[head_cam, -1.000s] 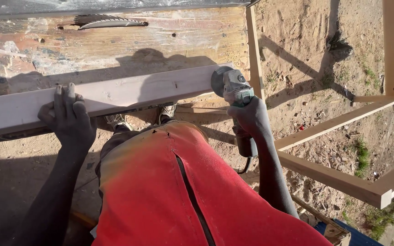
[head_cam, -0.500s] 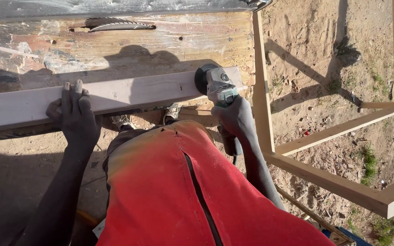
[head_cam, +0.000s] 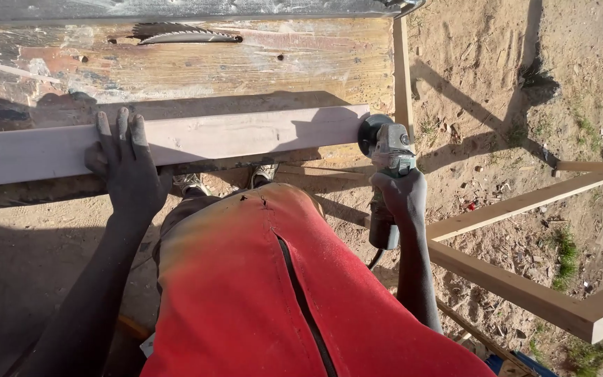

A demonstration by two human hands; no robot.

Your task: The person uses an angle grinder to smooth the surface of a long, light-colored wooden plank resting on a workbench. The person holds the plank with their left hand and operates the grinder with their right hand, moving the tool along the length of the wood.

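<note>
Sunlight falls hard across the worn wooden tabletop [head_cam: 246, 63], where a pale length of timber [head_cam: 246, 136] lies along the near edge, its right end reaching almost to the tabletop's corner; my left hand [head_cam: 125, 167] lies flat on top of that timber, fingers spread and pointing away from me, pressing it down; my right hand [head_cam: 400, 199] is wrapped tight around the body of a grey angle grinder [head_cam: 387, 164], whose round head sits right at the timber's right end, touching it or just beside it, I cannot tell which; the grinder's dark handle hangs down below my grip, with a cord trailing from it. A circular saw blade [head_cam: 183, 33] pokes up through a slot near the far side of the tabletop, well apart from both hands. My red shirt [head_cam: 280, 293] fills the lower part of the view, with my shoes [head_cam: 263, 174] just visible under the timber; to the right, a frame of wooden battens [head_cam: 518, 283] rests on sandy ground [head_cam: 483, 105] scattered with scraps and tufts of grass.
</note>
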